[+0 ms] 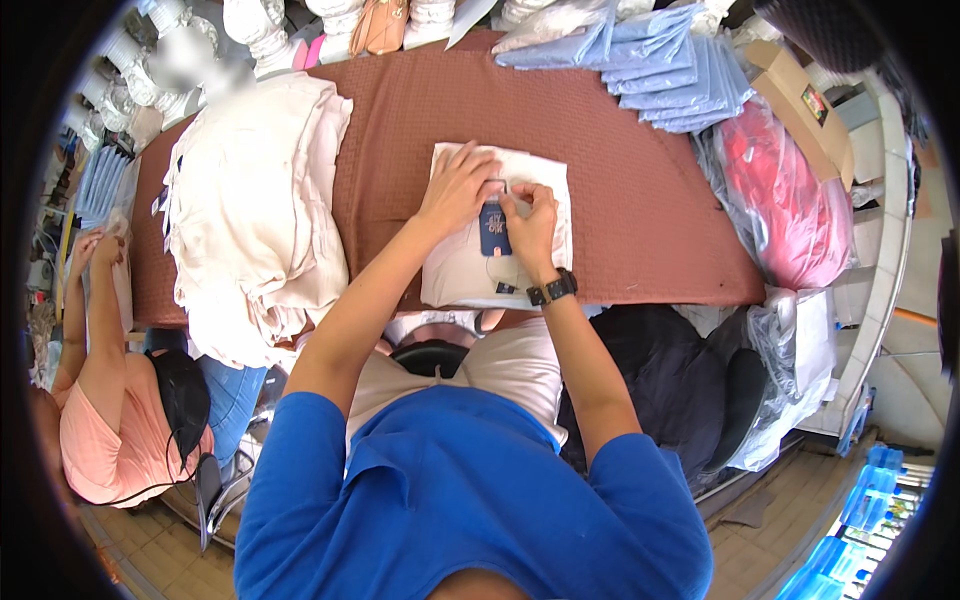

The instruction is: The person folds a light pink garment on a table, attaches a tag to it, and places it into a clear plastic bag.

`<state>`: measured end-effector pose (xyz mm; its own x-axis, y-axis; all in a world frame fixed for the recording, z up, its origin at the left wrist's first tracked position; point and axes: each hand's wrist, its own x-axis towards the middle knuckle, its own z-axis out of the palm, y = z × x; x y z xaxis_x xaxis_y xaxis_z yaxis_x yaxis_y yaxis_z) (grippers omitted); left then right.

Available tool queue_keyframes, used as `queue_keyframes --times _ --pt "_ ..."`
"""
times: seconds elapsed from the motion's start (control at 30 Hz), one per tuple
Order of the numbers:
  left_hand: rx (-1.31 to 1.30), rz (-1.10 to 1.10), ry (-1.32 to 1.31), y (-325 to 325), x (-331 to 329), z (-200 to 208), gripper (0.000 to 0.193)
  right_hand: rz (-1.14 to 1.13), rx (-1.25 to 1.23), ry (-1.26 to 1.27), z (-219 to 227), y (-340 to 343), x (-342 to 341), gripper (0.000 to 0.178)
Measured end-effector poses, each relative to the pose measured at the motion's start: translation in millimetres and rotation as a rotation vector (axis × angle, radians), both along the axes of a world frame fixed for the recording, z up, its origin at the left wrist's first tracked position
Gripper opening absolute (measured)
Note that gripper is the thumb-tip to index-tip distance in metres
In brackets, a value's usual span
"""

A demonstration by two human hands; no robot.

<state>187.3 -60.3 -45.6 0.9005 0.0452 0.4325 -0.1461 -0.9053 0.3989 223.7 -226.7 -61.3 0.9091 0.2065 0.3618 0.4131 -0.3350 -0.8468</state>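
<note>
A folded cream garment [450, 262] lies on the brown-covered table in front of me. On its middle rests a navy hang tag [494, 235] with pale print and a thin cord. My left hand [460, 190] lies over the garment's upper part, fingers stretched across the fabric and thumb close to the tag's top. The fingers of my right hand [530, 225] are pinched at the tag's upper right edge. A dark watch [552, 288] is on my right wrist. Near the garment's lower edge sits a small black label [507, 288].
A tall pile of cream garments [255, 200] stands to the left. Bagged blue garments [670, 70] and a bag of red-pink clothing [780, 190] lie to the right, beside a cardboard box [800, 105]. Another person [120, 420] works at far left. White balusters [262, 35] line the back.
</note>
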Motion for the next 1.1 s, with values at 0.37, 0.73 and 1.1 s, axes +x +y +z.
queue_keyframes --times 0.37,0.73,1.1 --pt "0.112 -0.039 0.052 -48 -14 -6 0.075 -0.165 0.126 -0.308 129 34 163 0.054" --pt "0.082 -0.032 -0.025 -55 -4 -14 0.076 -0.106 0.430 0.211 199 49 285 0.049" --pt "-2.040 -0.188 0.120 22 -49 77 0.067 0.224 0.788 0.547 91 15 -60 0.028"
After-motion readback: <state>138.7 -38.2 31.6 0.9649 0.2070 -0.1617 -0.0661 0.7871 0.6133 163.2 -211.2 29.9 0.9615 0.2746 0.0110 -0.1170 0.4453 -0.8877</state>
